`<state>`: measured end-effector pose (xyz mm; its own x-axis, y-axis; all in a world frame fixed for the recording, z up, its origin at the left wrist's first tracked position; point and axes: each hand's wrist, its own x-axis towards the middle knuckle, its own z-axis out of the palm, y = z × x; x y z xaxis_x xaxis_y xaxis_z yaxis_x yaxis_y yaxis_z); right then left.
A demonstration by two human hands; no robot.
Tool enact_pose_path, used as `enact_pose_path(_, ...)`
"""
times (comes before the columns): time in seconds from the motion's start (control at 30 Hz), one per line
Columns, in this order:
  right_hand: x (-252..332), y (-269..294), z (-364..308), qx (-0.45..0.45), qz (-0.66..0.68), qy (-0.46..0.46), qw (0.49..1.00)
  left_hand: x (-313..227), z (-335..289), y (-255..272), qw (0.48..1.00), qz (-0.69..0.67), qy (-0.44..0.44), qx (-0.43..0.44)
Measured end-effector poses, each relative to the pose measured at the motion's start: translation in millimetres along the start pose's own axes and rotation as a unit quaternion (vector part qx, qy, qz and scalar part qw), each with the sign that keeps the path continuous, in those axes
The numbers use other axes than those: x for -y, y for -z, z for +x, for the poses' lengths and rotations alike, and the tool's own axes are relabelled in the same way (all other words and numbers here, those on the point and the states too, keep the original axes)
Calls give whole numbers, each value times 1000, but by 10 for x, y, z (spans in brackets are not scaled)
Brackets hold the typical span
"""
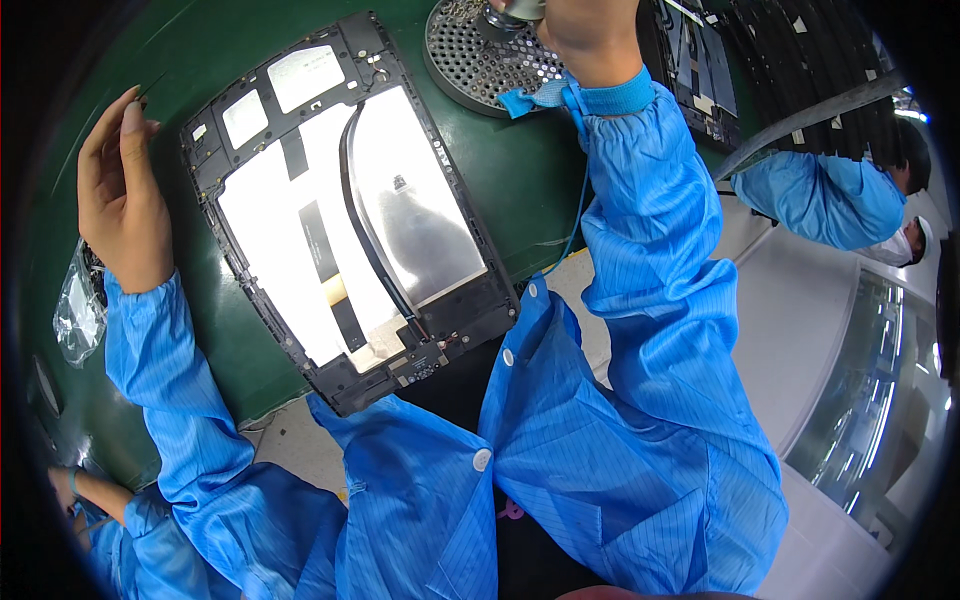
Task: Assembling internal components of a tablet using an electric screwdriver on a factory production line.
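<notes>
A tablet-like device (400, 200) with its back off lies tilted on the green bench, showing silvery panels, a black frame and a dark curved cable. To its left is my left hand (125, 200), thumb and fingers closed together. A thin dark pointed tool (153, 86) sticks out past the fingertips; the rest of it is hidden. My right hand (592, 40), wearing a blue wrist strap (610, 97), is at the top edge over a round perforated metal tray (470, 85). Beside its thumb is a small clear container (524, 9); most fingers are cut off by the frame.
A clear plastic bag (80, 310) lies at the left of the green bench (545, 170). Black device parts (800, 70) stand in rows at the upper right, behind a grey hose (810, 120). People in blue sleeves (825, 195) sit right and lower left.
</notes>
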<state>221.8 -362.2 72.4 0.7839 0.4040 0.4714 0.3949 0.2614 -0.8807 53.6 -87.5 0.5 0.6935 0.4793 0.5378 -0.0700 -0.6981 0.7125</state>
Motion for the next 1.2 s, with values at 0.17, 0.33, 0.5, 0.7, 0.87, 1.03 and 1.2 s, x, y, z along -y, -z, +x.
enact_pose_path(0.17, -34, 1, 5, 10, 8, 23, 1000, 7, -1, 5, 1000, -15, -8, -5)
enact_pose_path(0.33, -33, -15, 1, 4, 2, 22, 1000, -31, -11, 2, 1000, 10, -8, -1)
enact_pose_path(0.5, -7, -26, -10, 12, -8, 38, 999, -72, -18, -12, 1000, 12, -11, 0)
enact_pose_path(0.7, -59, -14, -3, 5, -10, 30, 999, -72, -10, -8, 1000, 8, 17, 10)
enact_pose_path(0.87, -16, -67, -41, -17, -15, 9, 1000, -60, -4, 14, 999, -31, 41, 14)
enact_pose_path(1.03, 16, -88, -40, -21, -3, -3, 1000, -86, 15, 27, 996, -59, 71, 7)
enact_pose_path(1.2, 18, -71, -38, -24, -31, -11, 999, -103, 64, 26, 982, -151, 109, 27)
